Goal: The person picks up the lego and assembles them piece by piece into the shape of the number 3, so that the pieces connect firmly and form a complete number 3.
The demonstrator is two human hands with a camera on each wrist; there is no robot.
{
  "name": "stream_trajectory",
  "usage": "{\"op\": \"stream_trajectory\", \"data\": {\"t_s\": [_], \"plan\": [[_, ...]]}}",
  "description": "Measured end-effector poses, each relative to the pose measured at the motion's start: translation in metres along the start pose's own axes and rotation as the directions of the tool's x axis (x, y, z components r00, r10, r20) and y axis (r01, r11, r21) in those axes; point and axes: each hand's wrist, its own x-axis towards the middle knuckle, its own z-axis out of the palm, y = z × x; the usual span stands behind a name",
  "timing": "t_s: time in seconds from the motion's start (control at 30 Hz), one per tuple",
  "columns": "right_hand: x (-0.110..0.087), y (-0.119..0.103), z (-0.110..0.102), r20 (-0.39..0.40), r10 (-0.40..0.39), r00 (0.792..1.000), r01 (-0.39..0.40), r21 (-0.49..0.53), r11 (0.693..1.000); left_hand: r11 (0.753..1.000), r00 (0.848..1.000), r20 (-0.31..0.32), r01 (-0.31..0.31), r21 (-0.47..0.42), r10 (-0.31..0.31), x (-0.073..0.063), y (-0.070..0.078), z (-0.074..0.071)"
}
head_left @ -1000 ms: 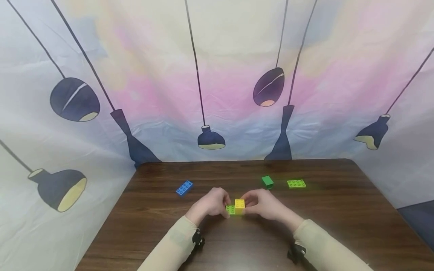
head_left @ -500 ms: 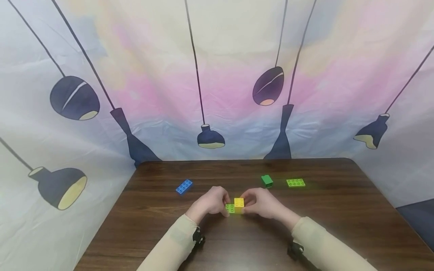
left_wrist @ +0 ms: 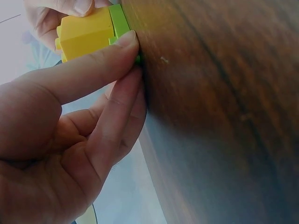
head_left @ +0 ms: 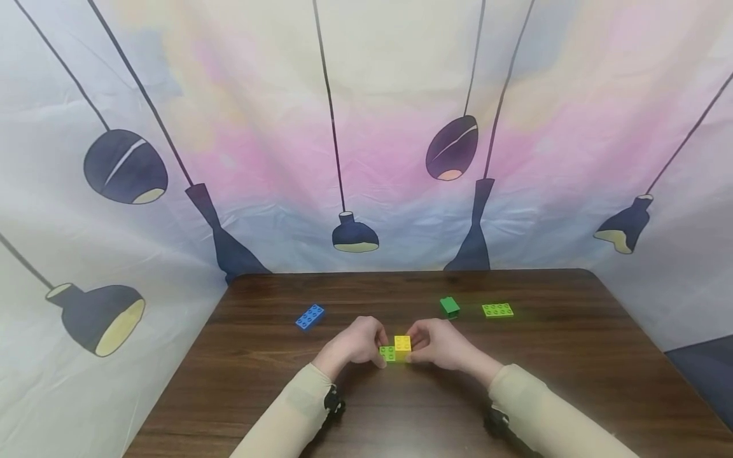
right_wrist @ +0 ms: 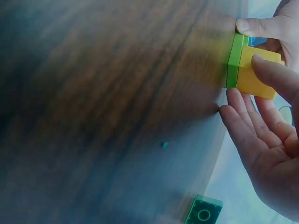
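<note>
A yellow block [head_left: 403,344] sits on the right end of a flat lime-green brick [head_left: 387,353], near the middle of the table. Thumb and fingers of my left hand [head_left: 361,340] pinch the lime-green brick's left end, where two rows of studs show. My right hand [head_left: 446,344] holds the yellow block from the right, its thumb on the near side. In the left wrist view, the yellow block [left_wrist: 86,36] stands against the green brick [left_wrist: 119,19], which lies on the tabletop. From the right wrist, a thumb presses the yellow block [right_wrist: 252,79] above the green brick [right_wrist: 234,60].
Behind my left hand lies a flat blue brick [head_left: 310,316]. A dark green block [head_left: 450,306] lies on its side behind my right hand, with another flat lime-green brick [head_left: 497,310] right of it. A printed cloth [head_left: 401,191] hangs beyond the wooden table [head_left: 275,407].
</note>
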Motion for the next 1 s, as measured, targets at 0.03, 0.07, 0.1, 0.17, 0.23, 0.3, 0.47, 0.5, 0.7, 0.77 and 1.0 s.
{"op": "stream_trajectory", "data": {"t_s": [0.03, 0.07, 0.1, 0.17, 0.23, 0.3, 0.47, 0.5, 0.7, 0.77, 1.0], "plan": [[0.0006, 0.0001, 0.0001, 0.001, -0.001, 1.0, 0.001, -0.003, 1.0, 1.0, 1.0, 0.001, 0.0, -0.001, 0.0, 0.0002, -0.0004, 0.0], [0.0006, 0.0001, 0.0001, 0.002, 0.0, 1.0, 0.0, -0.003, 1.0, 1.0, 1.0, 0.001, 0.0, -0.001, 0.0, 0.0004, -0.0007, 0.0], [0.0006, 0.0003, 0.0001, 0.004, -0.001, 1.0, 0.001, -0.003, 1.0, 1.0, 1.0, 0.0, -0.003, 0.002, 0.003, 0.0003, -0.0007, -0.0001], [0.001, 0.001, 0.0001, 0.008, -0.001, 1.0, 0.001, 0.004, 1.0, 1.0, 1.0, -0.001, -0.001, 0.005, 0.001, 0.0004, -0.0009, -0.0003], [0.0016, 0.0016, -0.0001, 0.015, -0.002, 1.0, 0.002, 0.012, 1.0, 1.0, 1.0, -0.002, -0.001, 0.007, 0.001, 0.0002, -0.0011, -0.0005], [0.0017, 0.0019, -0.0006, 0.026, -0.004, 1.0, 0.003, 0.02, 1.0, 1.0, 1.0, -0.004, 0.001, 0.01, -0.001, -0.0002, -0.0007, -0.0007], [0.0009, 0.0021, -0.0023, 0.055, -0.004, 0.999, 0.002, 0.034, 0.999, 1.0, 1.0, 0.0, -0.004, 0.004, 0.004, 0.0003, -0.0003, 0.0001], [0.0006, 0.0021, -0.0027, 0.058, -0.003, 0.998, 0.001, 0.035, 0.999, 1.0, 1.0, -0.001, -0.009, 0.004, 0.009, 0.0005, -0.0003, 0.0001], [-0.0014, 0.0049, -0.0014, 0.041, -0.002, 0.999, 0.001, 0.009, 1.0, 1.0, 1.0, 0.004, -0.002, 0.006, 0.002, 0.0014, -0.0003, 0.0009], [-0.0021, 0.0057, -0.0007, 0.033, -0.002, 0.999, 0.002, 0.004, 1.0, 1.0, 1.0, 0.008, 0.002, 0.007, -0.002, 0.0017, 0.0002, 0.0009], [-0.0006, 0.0053, 0.0008, 0.046, 0.021, 0.999, -0.024, 0.071, 0.997, 1.0, 1.0, 0.012, -0.009, 0.019, 0.009, 0.0018, 0.0016, -0.0016]]}}
